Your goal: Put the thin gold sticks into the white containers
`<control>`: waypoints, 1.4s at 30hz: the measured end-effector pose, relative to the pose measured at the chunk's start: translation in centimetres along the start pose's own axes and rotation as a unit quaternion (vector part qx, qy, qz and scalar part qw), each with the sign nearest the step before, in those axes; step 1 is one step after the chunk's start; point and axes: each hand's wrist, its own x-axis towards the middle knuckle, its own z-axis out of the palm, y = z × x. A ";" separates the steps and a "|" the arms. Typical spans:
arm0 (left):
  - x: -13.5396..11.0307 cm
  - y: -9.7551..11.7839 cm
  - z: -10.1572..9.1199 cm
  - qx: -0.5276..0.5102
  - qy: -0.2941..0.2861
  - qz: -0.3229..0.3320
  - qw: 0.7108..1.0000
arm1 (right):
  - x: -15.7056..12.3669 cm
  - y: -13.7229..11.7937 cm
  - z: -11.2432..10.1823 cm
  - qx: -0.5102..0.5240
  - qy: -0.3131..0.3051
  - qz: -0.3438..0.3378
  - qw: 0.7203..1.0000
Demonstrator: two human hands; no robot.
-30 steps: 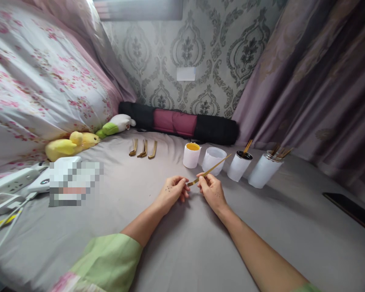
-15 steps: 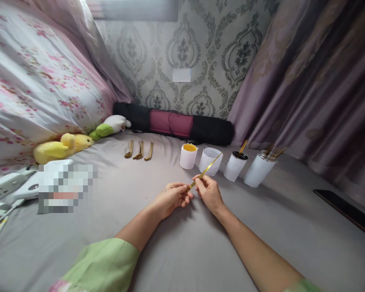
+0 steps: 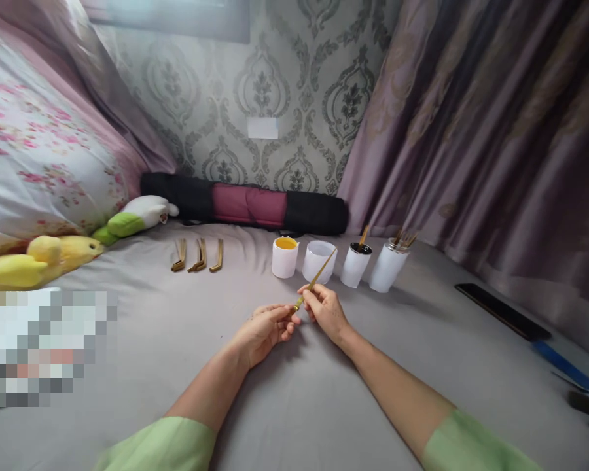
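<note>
A thin, shiny golden strip [image 3: 322, 271] runs up and to the right from between my two hands, its far end narrow. My left hand [image 3: 269, 327] pinches its lower end, where the strip looks bent or wrapped. Higher up, my right hand [image 3: 325, 307] grips the same strip between thumb and fingers. Behind the fingers stand a white-wrapped cup with a yellow inside [image 3: 285, 258] and a pale, wide cup [image 3: 319, 261]. To the left lie several bent golden-brown strips [image 3: 201, 256] in small groups.
Two white-wrapped containers, a dark-mouthed one [image 3: 356, 267] and a taller one [image 3: 389, 268], hold brown sticks. A black flat object [image 3: 500, 311] and a blue item [image 3: 569, 366] lie right. Yellow and green-white plush toys [image 3: 140, 216] sit left. A black-maroon roll [image 3: 248, 204] lies along the wall.
The view has turned right, so the blue item now shows. Both hands keep hold of the golden strip, with only a slight shift of the fingers near its lower end.
</note>
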 end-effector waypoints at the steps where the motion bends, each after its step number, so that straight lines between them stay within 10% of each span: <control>1: -0.1 0.0 0.0 0.002 -0.002 -0.001 1.000 | 0.0 0.0 0.0 0.003 0.005 0.001 1.000; 42: -0.4 0.1 -0.7 -0.025 -0.015 -0.005 1.000 | 2.4 -3.1 -6.4 0.078 0.190 -0.006 0.979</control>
